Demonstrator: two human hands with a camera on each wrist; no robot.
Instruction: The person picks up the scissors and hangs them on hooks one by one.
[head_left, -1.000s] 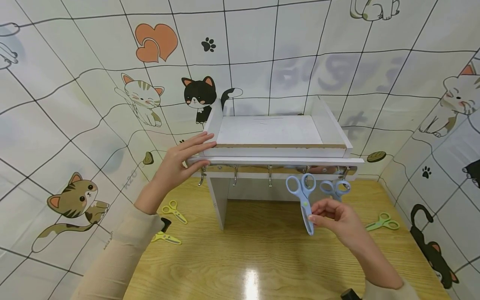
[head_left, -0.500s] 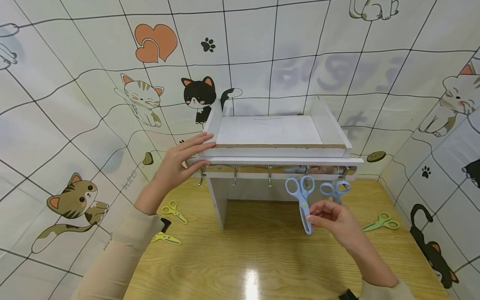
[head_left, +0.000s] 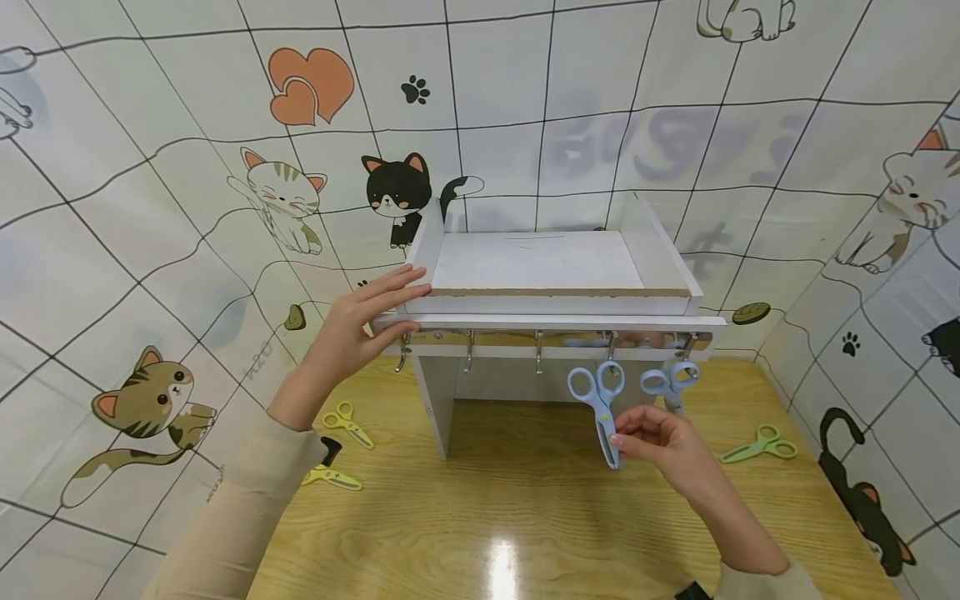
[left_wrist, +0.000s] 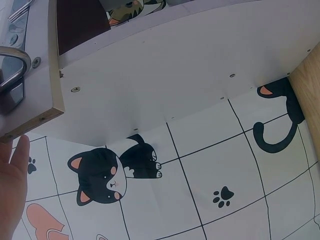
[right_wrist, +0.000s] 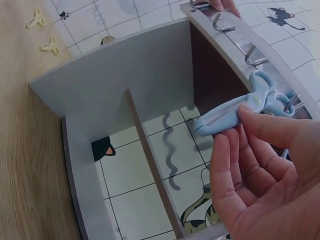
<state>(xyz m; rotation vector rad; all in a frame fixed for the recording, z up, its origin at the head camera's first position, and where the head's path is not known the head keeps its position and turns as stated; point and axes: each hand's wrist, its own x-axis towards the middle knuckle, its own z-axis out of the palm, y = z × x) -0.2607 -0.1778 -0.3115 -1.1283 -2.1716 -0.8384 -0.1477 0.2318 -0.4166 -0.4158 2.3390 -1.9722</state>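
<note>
In the head view my right hand [head_left: 663, 450] pinches a pair of light blue scissors [head_left: 600, 404] by the blade end, handles up. One handle loop overlaps a metal hook [right_wrist: 290, 103] on the rail; in the right wrist view the hook seems to pass through that loop. A second pair of blue scissors [head_left: 671, 381] hangs from the hook to the right, partly behind my hand. My left hand [head_left: 348, 333] rests on the left end of the white shelf [head_left: 555, 304], fingers extended; the left wrist view shows only part of it.
More hooks [head_left: 538, 354] line the rail on the left. Two yellow scissors [head_left: 348, 423] lie on the wooden table [head_left: 420, 533] at left, one partly hidden by the sleeve. Green scissors [head_left: 761, 446] lie at right. A cat-patterned sheet [head_left: 495, 75] backs the shelf.
My right hand has brought the blue scissors slightly down and left, so the handle loops sit lower against the hook. The left hand stays in place.
</note>
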